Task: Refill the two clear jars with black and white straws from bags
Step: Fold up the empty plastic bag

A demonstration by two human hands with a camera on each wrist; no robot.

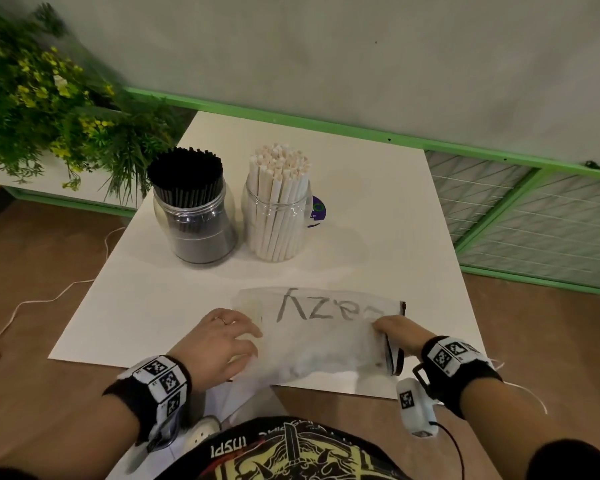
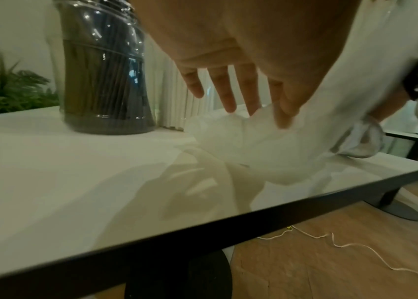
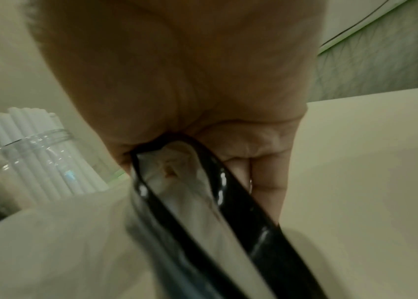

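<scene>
Jars (image 1: 194,216) full on white table (image 1: 378,209) by green-framed wall; left grip (image 1: 219,341) spread, right grip (image 1: 395,332) pinching bag (image 1: 319,344).

White table (image 1: 378,209), two jars (image 1: 194,216), bag (image 1: 323,337)

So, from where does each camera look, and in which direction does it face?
Head: above, facing down at the table; both hands and forearms show.
Left wrist: low, along the left hand toward the black-straw jar.
Right wrist: along the right hand, which grips the bag.
All views share the bag; head and left-wrist views share the black-straw jar.
</scene>
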